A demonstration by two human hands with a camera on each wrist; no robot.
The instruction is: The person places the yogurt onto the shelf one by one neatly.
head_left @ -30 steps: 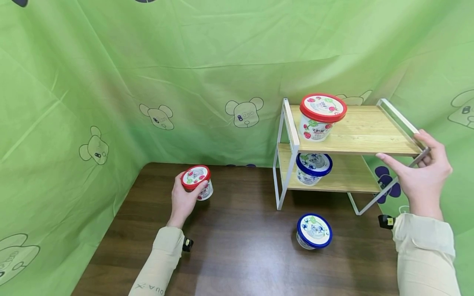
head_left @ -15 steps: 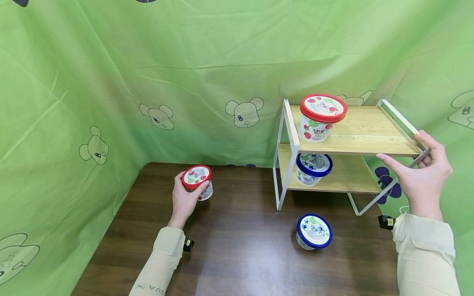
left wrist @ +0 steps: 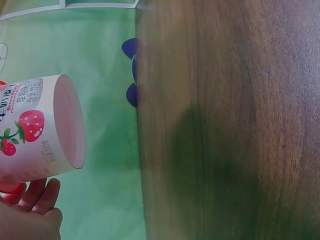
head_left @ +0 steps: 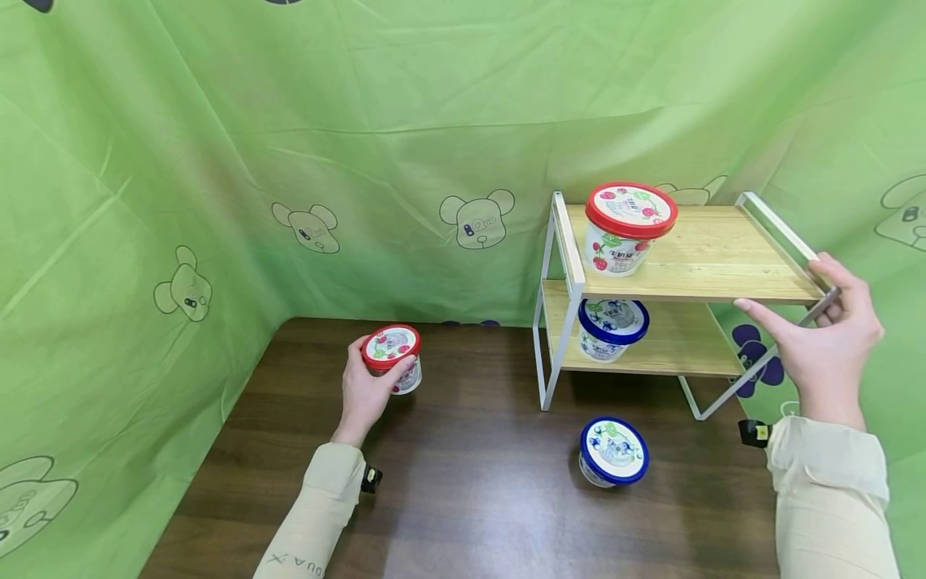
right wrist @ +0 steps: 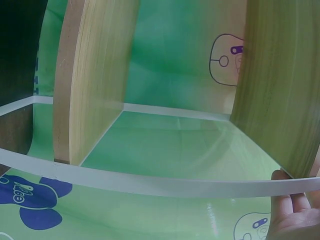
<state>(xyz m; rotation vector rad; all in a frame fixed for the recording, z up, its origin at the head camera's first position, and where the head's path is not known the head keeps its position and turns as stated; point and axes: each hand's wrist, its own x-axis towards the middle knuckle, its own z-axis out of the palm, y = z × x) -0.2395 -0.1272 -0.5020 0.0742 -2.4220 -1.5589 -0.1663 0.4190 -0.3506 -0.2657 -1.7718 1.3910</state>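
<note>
My left hand [head_left: 364,398] grips a white paper tub with a red lid [head_left: 391,347] round its lid, thumb on the near side. In the left wrist view this tub [left wrist: 30,130] shows printed strawberries and its pale underside, raised off the table. At the right, my right hand [head_left: 832,342] holds the upper right front corner of a two-tier shelf [head_left: 738,249], fingers round the white metal frame [right wrist: 150,182]. A second red-lidded tub [head_left: 628,229] stands upright on the top board, at its left end.
A blue-lidded tub [head_left: 611,330] stands on the lower board. Another blue-lidded tub [head_left: 613,453] sits on the dark wooden table [head_left: 477,482] in front of the shelf. Green printed cloth [head_left: 405,145] hangs behind and at both sides.
My left hand has shifted slightly right with the red-lidded tub. My right hand, the shelf and the other tubs stay in place.
</note>
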